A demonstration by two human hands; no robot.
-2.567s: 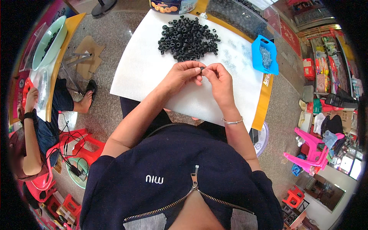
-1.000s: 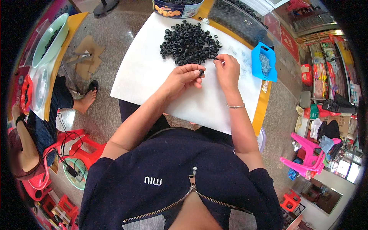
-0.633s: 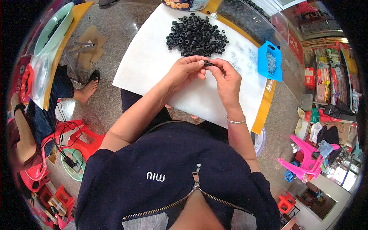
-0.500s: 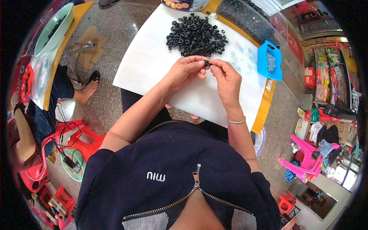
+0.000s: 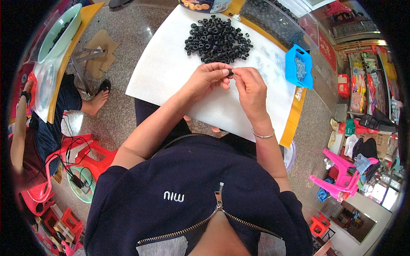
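Observation:
Both my hands meet over the white sheet on the table. Between thumb and forefinger, my left hand pinches a small black ring-like part. My right hand is closed in a pinch right beside that part; whatever its fingertips hold is too small to make out. Beyond them lies a heap of similar black parts, several with round holes. Tiny clear-blue pieces are scattered on the sheet to the right of the heap. More of these fill a blue scoop-shaped tray at the right edge.
At the far edge stand a round printed tub and a clear plastic bin with black parts. To the left, a co-worker's arm reaches toward another table bearing a pale green basin. Red stools and a pink stool stand around.
My right hand's fingers have drawn closer together and its wrist has turned slightly beside the black part. My left hand has stayed nearly still. The co-worker's arm at the left has shifted and straightened.

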